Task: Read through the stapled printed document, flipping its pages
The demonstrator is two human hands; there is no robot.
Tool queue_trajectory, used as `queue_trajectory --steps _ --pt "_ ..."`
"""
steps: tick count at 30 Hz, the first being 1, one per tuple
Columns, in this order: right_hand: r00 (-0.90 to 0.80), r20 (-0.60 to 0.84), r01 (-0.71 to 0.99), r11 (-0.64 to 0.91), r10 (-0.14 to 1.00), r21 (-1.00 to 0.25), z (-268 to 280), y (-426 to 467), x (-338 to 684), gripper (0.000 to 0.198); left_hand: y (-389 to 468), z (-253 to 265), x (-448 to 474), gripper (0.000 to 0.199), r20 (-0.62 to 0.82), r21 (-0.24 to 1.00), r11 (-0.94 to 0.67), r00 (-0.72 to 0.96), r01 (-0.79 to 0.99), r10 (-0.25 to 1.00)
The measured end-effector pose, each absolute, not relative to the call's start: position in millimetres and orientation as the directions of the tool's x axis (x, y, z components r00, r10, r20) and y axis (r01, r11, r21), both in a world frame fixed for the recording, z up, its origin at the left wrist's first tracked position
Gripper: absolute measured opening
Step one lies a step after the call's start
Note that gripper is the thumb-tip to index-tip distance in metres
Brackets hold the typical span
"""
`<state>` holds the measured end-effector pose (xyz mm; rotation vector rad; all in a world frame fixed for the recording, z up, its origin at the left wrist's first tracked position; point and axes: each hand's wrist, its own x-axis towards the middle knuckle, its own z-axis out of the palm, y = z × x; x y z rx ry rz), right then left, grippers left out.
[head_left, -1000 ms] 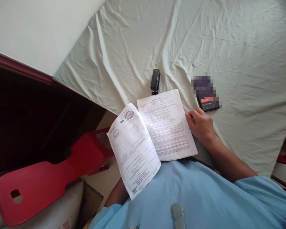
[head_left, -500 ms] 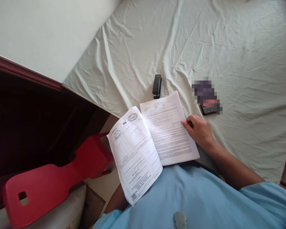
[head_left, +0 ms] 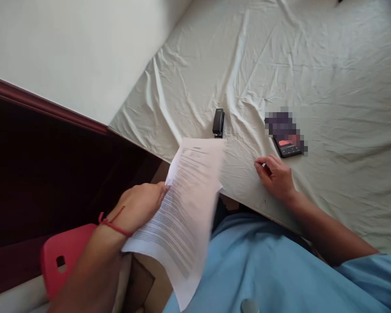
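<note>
My left hand (head_left: 143, 202), with a red string at the wrist, grips a bundle of printed papers (head_left: 189, 200) by its left side. The papers are lifted, tilted and bent, with a blurred right edge. They hang partly over the bed or table edge and in front of my blue shirt. My right hand (head_left: 276, 177) rests on the pale cloth to the right, apart from the papers. Its fingers are curled and thumb and forefinger meet, with nothing seen between them. Just beyond the papers' top edge lies a black stapler (head_left: 218, 122).
A dark phone (head_left: 289, 150), partly pixelated, lies beyond my right hand. The wrinkled pale green cloth (head_left: 339, 130) covers the surface. At the lower left stands a red plastic chair (head_left: 65, 256), partly hidden by my left arm. A white wall (head_left: 58, 48) rises at the upper left.
The papers, lying open half on the cloth, have been lifted and swung left together. My left hand has come into view, gripping them. My right hand has let go of the papers' right edge.
</note>
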<state>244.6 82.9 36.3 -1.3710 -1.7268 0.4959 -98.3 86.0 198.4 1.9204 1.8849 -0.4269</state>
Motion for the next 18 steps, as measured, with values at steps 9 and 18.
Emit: queue_trajectory --steps 9,18 --pt "-0.130 0.037 -0.031 0.033 0.991 -0.999 26.2 84.8 248.2 0.051 49.7 240.1 -90.2 0.046 -0.387 0.578 0.170 0.085 0.798 0.918" --pt "-0.481 -0.189 -0.539 -0.459 0.856 -0.706 44.7 78.5 234.8 0.061 29.1 227.8 -48.3 0.018 0.081 0.876 0.060 -0.269 0.478 0.960"
